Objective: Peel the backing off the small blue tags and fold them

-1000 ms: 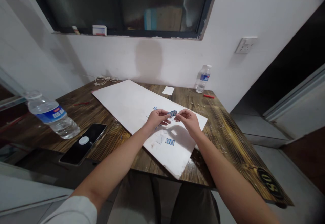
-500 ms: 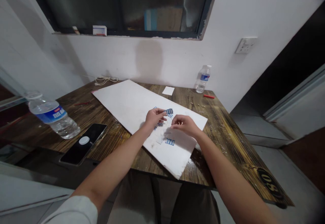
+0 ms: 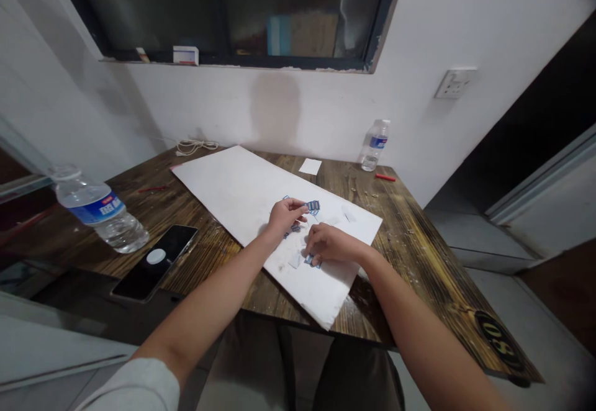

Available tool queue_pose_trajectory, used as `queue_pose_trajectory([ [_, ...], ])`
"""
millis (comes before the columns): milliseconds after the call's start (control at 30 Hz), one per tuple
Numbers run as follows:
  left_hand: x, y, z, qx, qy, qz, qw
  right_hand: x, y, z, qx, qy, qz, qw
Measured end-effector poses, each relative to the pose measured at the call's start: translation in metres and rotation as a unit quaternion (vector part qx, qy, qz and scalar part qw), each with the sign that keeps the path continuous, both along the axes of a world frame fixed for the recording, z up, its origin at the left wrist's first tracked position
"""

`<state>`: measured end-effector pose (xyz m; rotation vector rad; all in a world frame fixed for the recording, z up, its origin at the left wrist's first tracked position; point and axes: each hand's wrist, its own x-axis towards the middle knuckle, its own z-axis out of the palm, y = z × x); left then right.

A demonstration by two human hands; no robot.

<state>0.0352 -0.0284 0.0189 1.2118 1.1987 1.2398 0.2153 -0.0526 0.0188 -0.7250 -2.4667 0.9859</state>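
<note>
My left hand [image 3: 286,215] hovers over the white board [image 3: 233,194], its fingers curled and nothing visible in them. Just beyond its fingertips lies a small blue-and-white printed strip [image 3: 313,207], with smaller blue bits [image 3: 295,227] under the palm's edge. My right hand [image 3: 329,243] rests low on the board, fingers down over another blue-printed strip [image 3: 311,261], which is mostly hidden. A white paper scrap [image 3: 294,260] lies just left of those fingers.
The board lies on a scuffed wooden table [image 3: 410,243]. A smartphone [image 3: 153,262] and a water bottle [image 3: 97,209] stand left of it, with another bottle [image 3: 375,145], a white note [image 3: 310,166] and a red stick [image 3: 385,177] beyond.
My right hand has moved down and nearer to me, onto the near blue strip. The two hands are further apart, and the far blue strip lies on the board.
</note>
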Motion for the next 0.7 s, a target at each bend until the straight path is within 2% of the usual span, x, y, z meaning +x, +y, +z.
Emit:
queue_pose_trajectory([
  [100,0.000,0.002,-0.001,-0.002,-0.002,0.001,1.000,0.000,0.000,0.001,-0.053,0.035,-0.040,0.997],
  [200,0.000,0.002,-0.002,-0.003,-0.001,0.001,1.000,0.000,0.004,0.001,-0.062,0.094,-0.118,0.987],
  [267,0.000,0.003,-0.002,-0.004,0.006,0.000,1.000,0.000,0.008,0.000,-0.065,0.169,-0.192,0.964],
  [333,0.001,0.002,-0.002,-0.004,0.013,-0.005,1.000,0.001,0.013,-0.003,-0.076,0.243,-0.263,0.930],
  [433,0.002,0.001,-0.001,-0.002,0.026,-0.020,0.999,0.003,0.019,-0.008,-0.078,0.291,-0.337,0.892],
  [567,0.003,-0.001,0.001,0.003,0.045,-0.050,0.998,0.004,0.021,-0.012,-0.062,0.296,-0.371,0.878],
  [700,0.002,-0.001,-0.001,0.021,0.058,-0.069,0.996,0.001,0.017,-0.011,-0.055,0.288,-0.369,0.882],
])
